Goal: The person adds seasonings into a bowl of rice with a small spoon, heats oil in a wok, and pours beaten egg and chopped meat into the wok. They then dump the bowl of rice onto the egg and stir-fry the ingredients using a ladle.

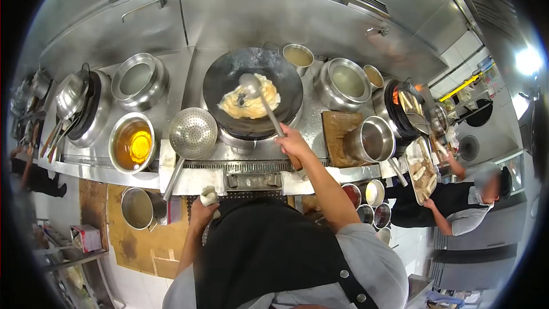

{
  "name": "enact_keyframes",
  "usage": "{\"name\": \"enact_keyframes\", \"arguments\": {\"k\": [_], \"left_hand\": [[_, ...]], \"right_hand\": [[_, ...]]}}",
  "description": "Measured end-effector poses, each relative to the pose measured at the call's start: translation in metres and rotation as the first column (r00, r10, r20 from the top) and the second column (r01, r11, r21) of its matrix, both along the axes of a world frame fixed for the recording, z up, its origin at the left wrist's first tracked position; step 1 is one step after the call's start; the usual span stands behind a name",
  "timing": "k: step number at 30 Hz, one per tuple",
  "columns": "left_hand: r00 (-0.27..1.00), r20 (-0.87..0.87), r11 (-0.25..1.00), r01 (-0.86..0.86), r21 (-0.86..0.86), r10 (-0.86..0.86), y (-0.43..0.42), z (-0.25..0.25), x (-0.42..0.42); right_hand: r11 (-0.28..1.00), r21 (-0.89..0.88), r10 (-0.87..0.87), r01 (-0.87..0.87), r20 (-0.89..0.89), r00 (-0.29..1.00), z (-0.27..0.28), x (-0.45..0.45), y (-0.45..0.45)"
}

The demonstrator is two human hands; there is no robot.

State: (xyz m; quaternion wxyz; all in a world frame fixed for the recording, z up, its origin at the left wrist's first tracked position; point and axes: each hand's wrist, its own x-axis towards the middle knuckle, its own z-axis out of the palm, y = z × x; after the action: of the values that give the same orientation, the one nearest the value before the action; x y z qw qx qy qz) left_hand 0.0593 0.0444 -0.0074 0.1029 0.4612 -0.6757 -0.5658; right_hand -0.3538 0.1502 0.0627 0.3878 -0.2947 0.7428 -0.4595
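My right hand (293, 142) is closed round the handle of a ladle (270, 113). The ladle's bowl rests in a dark wok (226, 70), on a pale yellow, egg-like mass (267, 103) spread over the wok's bottom. Down by the counter's front edge, my left hand (201, 213) grips a bunched whitish cloth (209, 195). Just above that hand, a round perforated strainer (193, 132) lies on the counter with its handle pointing down toward me.
Left of the wok are a bowl of amber liquid (119, 144) and a metal pot (127, 101). To the right stand another pot (355, 106) and a saucepan (353, 144) beside a brown board (338, 125). Farther right, a co-worker (457, 212) holds a tray (413, 167) of food pieces.
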Motion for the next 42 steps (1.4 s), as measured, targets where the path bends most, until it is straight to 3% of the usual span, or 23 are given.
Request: {"name": "enact_keyframes", "arguments": {"k": [1, 3, 6, 7, 8, 11, 13, 15, 16, 19, 20, 21, 23, 24, 27, 29, 31, 33, 35, 37, 39, 41, 42], "left_hand": [[1.0, 0.019, 1.0, 0.004, -0.023, -0.003, 0.006, -0.001, -0.005], [0.998, 0.059, 0.998, 0.014, -0.066, -0.011, 0.015, -0.004, -0.011], [0.994, -0.068, 0.995, -0.086, -0.053, 0.082, 0.031, -0.023, -0.012], [0.99, -0.1, 0.993, -0.106, -0.043, 0.101, 0.036, -0.024, -0.013], [0.99, -0.092, 0.994, -0.108, -0.011, 0.107, 0.041, -0.022, -0.013], [0.994, -0.065, 0.992, -0.079, 0.095, 0.085, 0.056, -0.016, -0.019], [1.0, -0.021, 0.985, 0.013, 0.175, -0.01, 0.055, -0.002, -0.02], [0.998, 0.034, 0.999, 0.05, 0.009, -0.051, 0.06, 0.006, -0.019], [0.999, 0.032, 1.0, 0.024, -0.014, -0.024, 0.063, 0.001, -0.018], [0.997, 0.071, 1.0, 0.01, 0.006, -0.01, 0.067, -0.005, -0.009], [0.997, 0.081, 1.0, 0.013, 0.021, -0.015, 0.066, -0.006, -0.01], [0.995, 0.084, 0.998, 0.049, 0.03, -0.051, 0.063, -0.002, -0.013], [0.987, 0.102, 0.991, 0.123, 0.046, -0.127, 0.054, 0.012, -0.012], [0.983, 0.119, 0.99, 0.14, -0.012, -0.137, 0.047, 0.015, -0.01], [0.985, 0.108, 0.979, 0.148, -0.137, -0.134, 0.028, 0.005, -0.006], [0.988, 0.067, 0.976, 0.148, -0.159, -0.139, 0.008, -0.017, 0.011], [0.979, 0.102, 0.974, 0.187, -0.124, -0.175, -0.003, 0.013, 0.014], [0.975, 0.094, 0.97, 0.212, -0.122, -0.202, -0.01, 0.05, 0.016], [0.973, 0.103, 0.965, 0.222, -0.141, -0.209, -0.026, 0.035, 0.028], [0.967, 0.096, 0.963, 0.245, -0.113, -0.235, -0.043, 0.005, 0.043], [0.958, 0.124, 0.956, 0.271, -0.11, -0.257, -0.055, 0.0, 0.05], [0.951, 0.135, 0.952, 0.291, -0.09, -0.278, -0.065, -0.008, 0.058], [0.952, 0.134, 0.951, 0.289, -0.108, -0.274, -0.067, 0.001, 0.059]], "right_hand": [[0.999, -0.015, -0.047, 0.044, -0.325, 0.945, -0.022, 0.001, 0.003], [0.99, -0.083, -0.13, 0.11, -0.832, 0.539, -0.078, 0.018, 0.019], [0.998, 0.036, -0.04, 0.05, -0.257, 0.966, -0.013, 0.046, 0.045], [0.997, 0.08, -0.007, 0.006, 0.022, 1.0, 0.0, 0.046, 0.052], [0.996, 0.081, 0.023, -0.035, 0.147, 0.989, 0.006, 0.024, 0.044], [0.993, 0.052, 0.114, -0.11, -0.065, 0.991, -0.006, -0.025, 0.01], [0.995, 0.095, 0.007, 0.04, -0.445, 0.895, -0.016, -0.006, 0.009], [0.976, 0.193, 0.02, 0.106, -0.556, 0.831, -0.01, 0.029, 0.032], [0.997, 0.042, -0.035, 0.069, -0.55, 0.834, -0.014, 0.041, 0.046], [0.978, 0.193, 0.068, -0.084, 0.087, 0.994, 0.033, 0.025, 0.041], [0.985, 0.142, 0.076, -0.094, 0.129, 0.989, 0.01, 0.005, 0.031], [0.994, 0.095, 0.069, -0.057, -0.124, 0.99, -0.012, -0.009, 0.021], [1.0, -0.018, 0.003, -0.016, -0.579, 0.815, -0.042, -0.014, 0.003], [0.972, 0.22, 0.066, 0.084, -0.598, 0.799, -0.007, 0.011, 0.003], [0.897, 0.432, 0.143, 0.096, -0.488, 0.861, 0.022, 0.065, 0.025], [0.96, 0.278, 0.125, 0.023, -0.503, 0.855, -0.011, 0.057, 0.033], [0.993, 0.117, 0.07, -0.024, -0.416, 0.906, -0.021, 0.029, 0.024], [0.99, 0.105, -0.02, 0.09, -0.538, 0.843, -0.008, 0.025, 0.007], [0.967, 0.127, -0.104, 0.221, -0.597, 0.795, 0.014, 0.031, -0.008], [0.946, -0.077, -0.31, 0.314, -0.494, 0.812, -0.009, 0.034, 0.02], [0.906, -0.253, -0.423, 0.339, -0.585, 0.692, -0.021, 0.052, 0.058], [0.848, -0.194, -0.527, 0.494, -0.423, 0.737, 0.006, 0.091, 0.092], [0.858, -0.145, -0.484, 0.492, -0.546, 0.684, -0.005, 0.094, 0.114]]}}
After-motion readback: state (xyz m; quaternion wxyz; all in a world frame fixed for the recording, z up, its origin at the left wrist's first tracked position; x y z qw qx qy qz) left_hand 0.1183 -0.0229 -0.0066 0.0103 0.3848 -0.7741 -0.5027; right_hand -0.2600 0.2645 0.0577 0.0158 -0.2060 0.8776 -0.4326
